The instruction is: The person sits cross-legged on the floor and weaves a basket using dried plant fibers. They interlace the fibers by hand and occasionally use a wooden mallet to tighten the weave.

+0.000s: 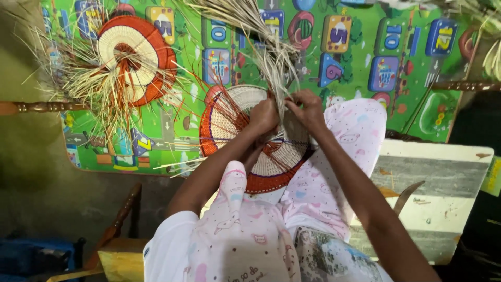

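Our left hand (262, 116) pinched the weave at the top of the basket disc (245, 141), fingers closed on the fibres. Our right hand (308, 108), just beside it at three o'clock, gripped the base of the straw bundle (250, 26), which fanned away toward twelve o'clock. The disc lay on our lap, pale in the middle with an orange rim, loose orange strands crossing it. At ten o'clock a second disc (136, 57) rested on the green play mat (396, 31), its straw ends splayed. At four o'clock sat a striped board (443, 177).
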